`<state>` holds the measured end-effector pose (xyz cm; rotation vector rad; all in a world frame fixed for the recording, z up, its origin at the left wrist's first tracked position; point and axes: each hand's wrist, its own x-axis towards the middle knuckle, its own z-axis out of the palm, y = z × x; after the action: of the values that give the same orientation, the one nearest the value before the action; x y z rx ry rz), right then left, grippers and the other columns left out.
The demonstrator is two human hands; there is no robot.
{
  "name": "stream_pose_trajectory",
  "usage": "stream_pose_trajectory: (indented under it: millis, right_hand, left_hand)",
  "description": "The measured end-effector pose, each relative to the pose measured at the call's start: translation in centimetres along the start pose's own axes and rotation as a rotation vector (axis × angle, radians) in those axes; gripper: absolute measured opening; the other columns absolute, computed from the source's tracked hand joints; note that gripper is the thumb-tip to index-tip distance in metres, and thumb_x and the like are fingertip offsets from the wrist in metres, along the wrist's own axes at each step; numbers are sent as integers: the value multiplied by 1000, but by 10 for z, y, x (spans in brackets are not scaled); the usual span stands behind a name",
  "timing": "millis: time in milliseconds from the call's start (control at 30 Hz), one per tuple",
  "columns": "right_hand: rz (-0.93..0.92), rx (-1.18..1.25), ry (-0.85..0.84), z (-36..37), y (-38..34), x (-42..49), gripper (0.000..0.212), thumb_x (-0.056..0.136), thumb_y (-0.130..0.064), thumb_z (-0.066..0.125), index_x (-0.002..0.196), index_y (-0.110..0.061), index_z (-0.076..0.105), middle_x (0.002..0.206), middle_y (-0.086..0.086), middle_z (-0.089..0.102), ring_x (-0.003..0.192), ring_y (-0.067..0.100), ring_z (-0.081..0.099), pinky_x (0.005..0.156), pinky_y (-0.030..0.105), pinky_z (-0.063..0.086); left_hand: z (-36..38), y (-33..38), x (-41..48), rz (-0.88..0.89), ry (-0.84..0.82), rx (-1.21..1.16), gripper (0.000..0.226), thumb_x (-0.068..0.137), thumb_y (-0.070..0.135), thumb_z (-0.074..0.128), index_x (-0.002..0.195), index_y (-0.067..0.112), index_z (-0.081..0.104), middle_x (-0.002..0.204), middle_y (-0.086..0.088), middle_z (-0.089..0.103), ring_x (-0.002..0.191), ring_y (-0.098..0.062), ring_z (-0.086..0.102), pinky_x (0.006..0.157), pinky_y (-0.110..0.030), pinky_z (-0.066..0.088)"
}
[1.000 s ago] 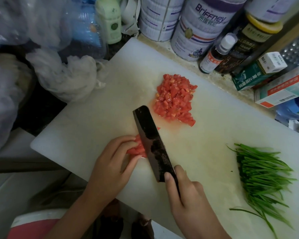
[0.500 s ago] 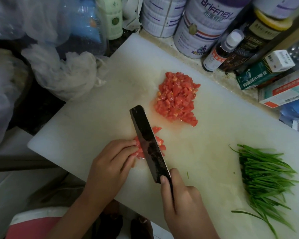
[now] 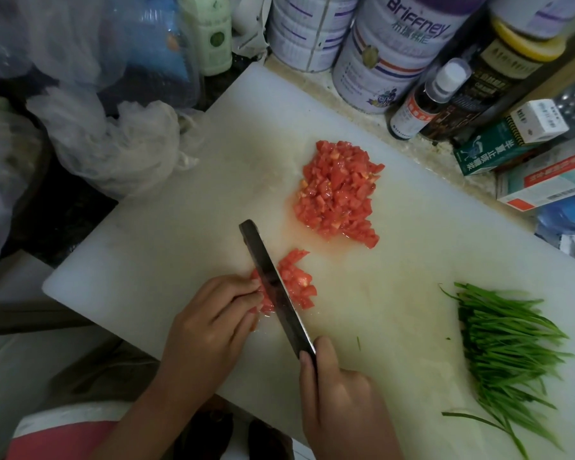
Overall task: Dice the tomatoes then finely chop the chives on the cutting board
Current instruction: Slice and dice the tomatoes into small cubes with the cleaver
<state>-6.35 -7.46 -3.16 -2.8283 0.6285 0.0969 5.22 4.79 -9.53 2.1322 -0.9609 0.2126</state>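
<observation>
A white cutting board (image 3: 166, 247) fills the middle. A heap of diced tomato (image 3: 339, 194) lies at its centre back. Nearer me, a small strip of tomato (image 3: 261, 298) is pinned under the fingertips of my left hand (image 3: 210, 330). My right hand (image 3: 342, 400) grips the handle of a dark cleaver (image 3: 273, 283), whose blade stands edge-down through the strip. Freshly cut cubes (image 3: 296, 280) lie to the right of the blade. A bundle of whole green chives (image 3: 508, 350) rests on the board's right end.
Tins (image 3: 389, 51), a small dark bottle (image 3: 425, 101), a jar and medicine boxes (image 3: 512, 141) crowd the board's back right edge. Crumpled plastic bags (image 3: 113, 144) and a pale green bottle (image 3: 213, 31) sit at the back left. The counter edge runs along the left.
The cleaver has stepped left through the tomato strip, leaving more cut cubes on its right. My left fingers have drawn back to the left over a shorter uncut piece.
</observation>
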Motion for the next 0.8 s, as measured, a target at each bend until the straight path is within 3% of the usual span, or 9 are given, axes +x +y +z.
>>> stream_pose_trajectory:
  millis: [133,233,333,467,600,700,767,800]
  right_hand:
    - [73,-79,-78,6,-10,3,26,94,-37,27,87,-18,43,29,3,36,21,20,39,39,23,7]
    - [74,-97,-76,7,-15,12,20,82,-36,37,86,-20,49,30,3,28,21,19,39,37,28,2]
    - [23,-31,-25,6,-20,34,33,85,-33,36,94,-15,62,33,0,42,24,17,43,36,25,10]
    - [-30,18,-21,8,-24,47,30,88,-34,35,94,-15,58,39,-2,49,28,18,47,33,25,15]
    - [86,33,-157,7,-4,7,30,91,-41,31,93,-21,54,34,3,43,25,17,42,34,24,12]
    - [140,103,-228,1,0,0,42,88,-49,23,99,-21,53,42,5,49,34,22,50,37,26,21]
    - [52,192,-127,3,-4,18,52,89,-49,18,108,-17,55,49,5,55,42,26,54,40,28,26]
    - [-5,216,-69,5,-7,29,48,92,-45,23,109,-14,55,50,6,55,42,26,54,40,28,26]
  left_hand:
    - [0,1,2,-31,-8,-9,12,83,1,70,93,-4,75,101,-12,70,100,-18,63,97,-20,47]
    - [-1,0,4,-44,-12,-40,10,83,1,70,90,-4,75,100,-12,70,98,-18,64,94,-21,48]
    - [-1,-2,3,-48,-11,-49,11,82,2,72,91,-3,75,100,-12,69,97,-19,64,93,-23,49]
    - [0,-1,3,-80,-16,-54,11,83,4,70,91,-2,75,100,-11,67,95,-21,65,89,-28,51]
    - [-1,-2,2,-95,-19,-65,10,83,4,71,89,-1,75,98,-10,67,93,-20,65,88,-24,50]
    - [0,-3,3,-87,-7,-75,8,82,4,72,88,-1,74,96,-11,67,92,-20,65,87,-25,51]
    - [1,-3,3,-87,1,-80,9,82,4,72,88,-1,75,97,-10,68,93,-19,65,88,-25,51]
    - [1,-3,3,-88,-3,-82,9,82,4,72,89,-1,75,97,-10,68,94,-19,65,88,-26,51]
